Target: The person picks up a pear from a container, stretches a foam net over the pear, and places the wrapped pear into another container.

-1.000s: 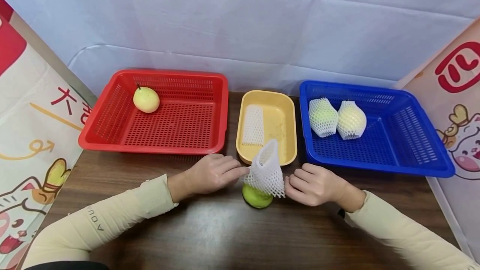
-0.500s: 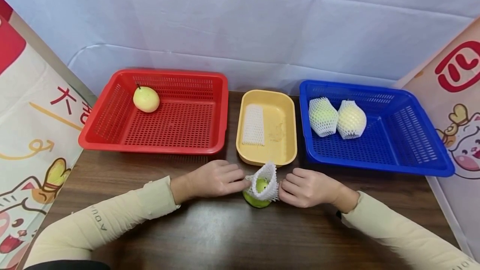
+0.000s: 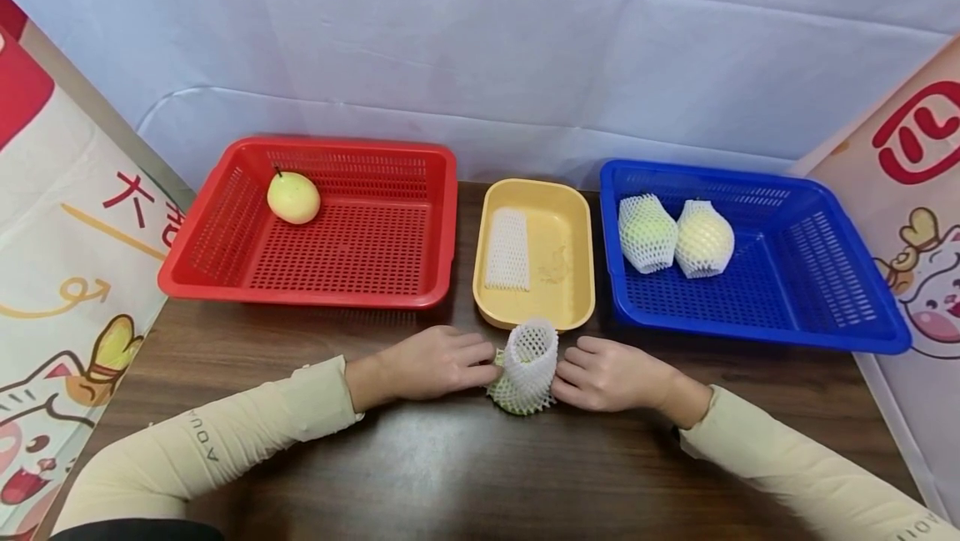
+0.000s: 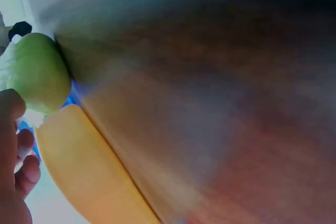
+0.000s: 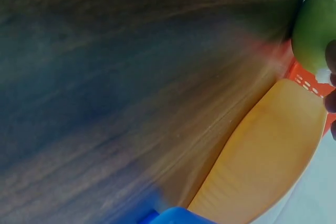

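A white foam fruit net [image 3: 531,366] stands over a green fruit [image 4: 41,74] on the table, its open top end upright. In the head view the fruit shows only through the mesh and at the lower edge; both wrist views show its bare green side. My left hand [image 3: 442,362] pinches the net at its left side. On the other side, my right hand [image 3: 617,376] pinches the net's right edge with curled fingers. The fingertips are partly hidden behind the net and fruit.
Just behind the hands stands a yellow tray [image 3: 562,299] with a flat foam net [image 3: 507,249]. To the left, a red basket [image 3: 442,274] holds a yellow pear [image 3: 293,197]. A blue basket [image 3: 750,324] on the right contains two netted fruits [image 3: 703,239].
The net has come down over the green fruit, covering most of it, and its top has turned upright. Both hands have moved slightly with it, the right one leftward.
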Tool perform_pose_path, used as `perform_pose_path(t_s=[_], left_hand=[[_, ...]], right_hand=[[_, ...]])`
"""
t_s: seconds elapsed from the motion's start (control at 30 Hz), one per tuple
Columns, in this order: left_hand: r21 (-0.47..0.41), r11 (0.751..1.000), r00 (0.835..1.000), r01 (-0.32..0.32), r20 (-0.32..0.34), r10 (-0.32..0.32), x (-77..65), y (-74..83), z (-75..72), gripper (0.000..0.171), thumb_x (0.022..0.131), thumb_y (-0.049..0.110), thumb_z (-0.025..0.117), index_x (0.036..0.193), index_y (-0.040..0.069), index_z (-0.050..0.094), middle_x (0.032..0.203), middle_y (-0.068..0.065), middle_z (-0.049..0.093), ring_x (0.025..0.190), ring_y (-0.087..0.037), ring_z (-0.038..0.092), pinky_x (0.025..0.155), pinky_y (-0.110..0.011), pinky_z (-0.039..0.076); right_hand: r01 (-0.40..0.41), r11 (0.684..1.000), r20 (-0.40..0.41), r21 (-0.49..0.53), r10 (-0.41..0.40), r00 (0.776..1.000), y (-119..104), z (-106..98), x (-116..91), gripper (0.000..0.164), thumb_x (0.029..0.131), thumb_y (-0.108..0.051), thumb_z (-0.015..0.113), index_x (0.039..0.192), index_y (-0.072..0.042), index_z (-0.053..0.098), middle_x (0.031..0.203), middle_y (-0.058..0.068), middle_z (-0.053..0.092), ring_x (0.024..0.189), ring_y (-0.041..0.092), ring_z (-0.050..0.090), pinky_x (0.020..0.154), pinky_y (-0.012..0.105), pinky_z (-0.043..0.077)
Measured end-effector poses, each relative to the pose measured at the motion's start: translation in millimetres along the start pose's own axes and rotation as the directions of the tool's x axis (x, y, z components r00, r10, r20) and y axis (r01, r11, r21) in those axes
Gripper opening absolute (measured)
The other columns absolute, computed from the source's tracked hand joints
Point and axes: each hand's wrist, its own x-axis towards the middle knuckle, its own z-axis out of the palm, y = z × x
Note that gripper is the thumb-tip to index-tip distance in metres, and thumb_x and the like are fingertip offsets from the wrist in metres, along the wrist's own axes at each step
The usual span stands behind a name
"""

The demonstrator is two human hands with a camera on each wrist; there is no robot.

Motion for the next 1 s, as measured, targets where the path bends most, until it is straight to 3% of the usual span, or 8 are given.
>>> perform_pose_path(t_s=[0.2, 0.33, 0.47, 0.57, 0.67, 0.87, 0.93, 1.0], left_hand=[[-0.130, 0.989, 0.995, 0.076, 0.068, -0.067, 2.5, 0.7, -2.2, 0.012, 0.092, 0.013, 0.060, 0.103, 0.013, 0.064, 0.109, -0.002, 0.063, 0.093, -0.014, 0.062, 0.069, -0.026, 0.053], [-0.195, 0.973, 0.988, 0.126, 0.117, -0.104, 2.3, 2.7, -4.6, 0.030, 0.079, 0.020, 0.065, 0.107, 0.012, 0.063, 0.120, -0.005, 0.064, 0.099, -0.017, 0.064, 0.076, -0.031, 0.056], [-0.235, 0.948, 0.973, 0.213, 0.135, -0.185, 4.5, 7.0, -6.7, 0.032, 0.086, 0.037, 0.068, 0.106, 0.013, 0.062, 0.117, -0.002, 0.064, 0.098, -0.013, 0.065, 0.077, -0.030, 0.056], [-0.278, 0.908, 0.948, 0.314, 0.145, -0.284, 8.0, 10.6, -6.5, 0.041, 0.090, 0.052, 0.070, 0.103, 0.015, 0.060, 0.107, 0.004, 0.063, 0.089, -0.008, 0.063, 0.070, -0.026, 0.054], [-0.312, 0.856, 0.910, 0.412, 0.185, -0.370, 11.6, 14.0, -7.2, 0.048, 0.087, 0.056, 0.074, 0.108, 0.015, 0.059, 0.102, 0.007, 0.061, 0.084, -0.005, 0.060, 0.066, -0.025, 0.052], [-0.324, 0.780, 0.840, 0.535, 0.302, -0.451, 16.4, 17.4, -7.2, 0.070, 0.086, 0.053, 0.078, 0.135, 0.010, 0.052, 0.120, 0.002, 0.064, 0.103, -0.010, 0.064, 0.080, -0.029, 0.056], [-0.324, 0.773, 0.833, 0.545, 0.314, -0.456, 18.0, 17.6, -7.1, 0.072, 0.085, 0.052, 0.078, 0.137, 0.010, 0.052, 0.121, 0.002, 0.063, 0.105, -0.010, 0.064, 0.082, -0.030, 0.056], [-0.323, 0.780, 0.839, 0.536, 0.304, -0.451, 18.7, 18.0, -7.2, 0.068, 0.085, 0.051, 0.079, 0.135, 0.011, 0.056, 0.120, 0.002, 0.062, 0.104, -0.010, 0.063, 0.081, -0.029, 0.055]], right_hand=[[-0.001, 1.000, 0.099, -0.018, 0.003, 0.995, -0.1, -2.1, -1.1, 0.026, 0.104, -0.013, 0.042, 0.088, -0.013, 0.063, 0.076, -0.002, 0.059, 0.064, 0.016, 0.055, 0.057, 0.028, 0.040], [-0.011, 1.000, 0.116, -0.010, 0.012, 0.993, -0.4, -2.4, -0.9, 0.027, 0.105, -0.012, 0.042, 0.088, -0.014, 0.062, 0.075, -0.002, 0.058, 0.064, 0.015, 0.054, 0.057, 0.028, 0.040], [-0.027, 1.000, 0.116, 0.003, 0.026, 0.993, -1.0, -1.8, -1.1, 0.027, 0.105, -0.012, 0.041, 0.089, -0.013, 0.062, 0.076, -0.002, 0.058, 0.064, 0.015, 0.055, 0.056, 0.028, 0.040], [-0.040, 0.999, 0.124, 0.009, 0.038, 0.992, -1.2, -1.5, -1.9, 0.026, 0.106, -0.013, 0.041, 0.090, -0.013, 0.062, 0.077, -0.002, 0.058, 0.064, 0.015, 0.054, 0.055, 0.028, 0.039], [-0.072, 0.996, 0.140, 0.054, 0.064, 0.988, -1.6, -2.0, -1.8, 0.020, 0.102, -0.026, 0.051, 0.090, -0.014, 0.061, 0.077, -0.002, 0.057, 0.064, 0.016, 0.055, 0.055, 0.028, 0.041], [-0.237, 0.944, 0.137, 0.229, 0.209, 0.968, -5.7, 0.5, -2.7, 0.040, 0.086, -0.054, 0.071, 0.088, -0.015, 0.063, 0.084, -0.003, 0.062, 0.067, 0.017, 0.059, 0.056, 0.031, 0.046], [-0.307, 0.915, 0.140, 0.262, 0.279, 0.950, -8.3, 1.9, -2.4, 0.040, 0.088, -0.055, 0.070, 0.090, -0.016, 0.066, 0.085, -0.004, 0.065, 0.068, 0.015, 0.060, 0.056, 0.031, 0.047], [-0.376, 0.881, 0.153, 0.287, 0.346, 0.926, -11.2, 2.8, -1.7, 0.039, 0.092, -0.055, 0.067, 0.092, -0.016, 0.069, 0.086, -0.005, 0.067, 0.070, 0.014, 0.062, 0.057, 0.030, 0.048]])
